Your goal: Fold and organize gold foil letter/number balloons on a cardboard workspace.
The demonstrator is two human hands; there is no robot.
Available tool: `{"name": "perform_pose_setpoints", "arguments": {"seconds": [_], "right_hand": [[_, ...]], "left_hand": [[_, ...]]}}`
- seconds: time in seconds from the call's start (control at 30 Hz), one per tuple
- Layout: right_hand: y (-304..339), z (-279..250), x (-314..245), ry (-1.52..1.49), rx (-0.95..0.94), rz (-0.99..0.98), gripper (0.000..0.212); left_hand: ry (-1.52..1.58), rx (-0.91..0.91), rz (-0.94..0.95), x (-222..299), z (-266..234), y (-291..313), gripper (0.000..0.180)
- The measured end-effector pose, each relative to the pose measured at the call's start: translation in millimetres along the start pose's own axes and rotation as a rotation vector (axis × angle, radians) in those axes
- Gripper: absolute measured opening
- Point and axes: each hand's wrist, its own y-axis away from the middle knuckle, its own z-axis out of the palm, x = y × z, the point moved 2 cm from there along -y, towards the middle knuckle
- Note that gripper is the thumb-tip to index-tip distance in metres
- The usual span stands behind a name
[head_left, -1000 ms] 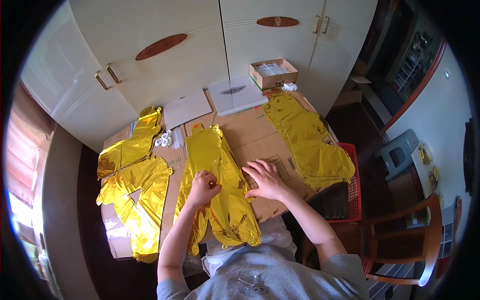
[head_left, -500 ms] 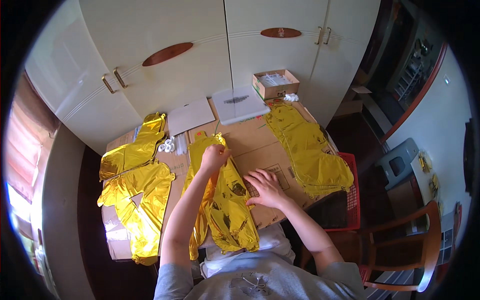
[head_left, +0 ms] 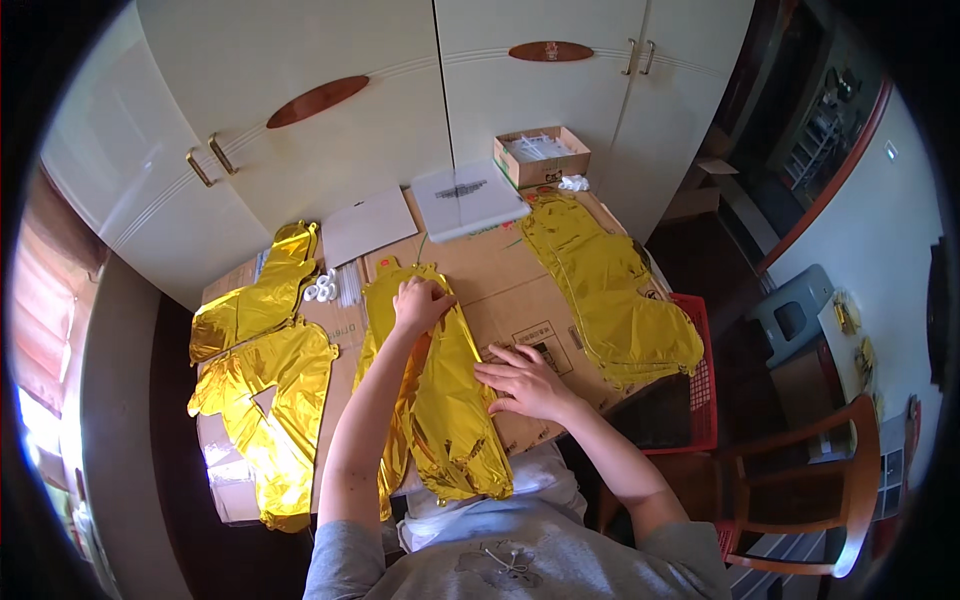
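Middle foil: a thin gold sheet (head_left: 455,390) lying lengthwise in front of the person, creased toward its near end, which seems to reach past the bench's near edge; that end could drag or slide off if its weight pulls.
Left hand: curled low (head_left: 422,305) over the foil's far part, fingers bent and pointing down; whether it pinches the film or only presses cannot be told. A hard pinch or a snagging nail could crease or tear it.
Right hand: loosely spread (head_left: 527,382) at the foil's right edge, fingers apart, apparently gripping nothing; light contact there could let the sheet skew if the left hand pulls.
Bench: topped with cardboard (head_left: 495,275); its seams could catch the film.
Left foils: an upper one (head_left: 245,305) and a lower one (head_left: 290,390), overlapping or nearly so; a sweep of the left arm could shift both.
Rings and sticks: white rings (head_left: 322,286) and clear sticks (head_left: 349,284), just left of the middle foil's far end; a sideways tug could scatter them.
Right foil: spread (head_left: 610,290) well apart from the middle one, its near end by the red basket (head_left: 706,380), whose rim could snag it if it slips.
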Motion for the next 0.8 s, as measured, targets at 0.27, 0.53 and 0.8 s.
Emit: {"name": "perform_pose_setpoints", "arguments": {"seconds": [0.27,0.53,0.8], "right_hand": [[11.6,-4.1,-4.4,0.024,-0.001,-0.072,0.048],[19.0,-6.7,-6.2,0.019,0.013,-0.078,0.041],[18.5,-8.7,-8.6,0.025,0.013,-0.072,0.04]], "left_hand": [[-0.019,-0.007,0.025,-1.0,-3.6,0.8,0.03],[-0.23,0.211,0.343,19.9,-11.1,31.6,0.048],[-0.341,-0.103,0.615,33.8,-2.5,111.2,0.071]]}}
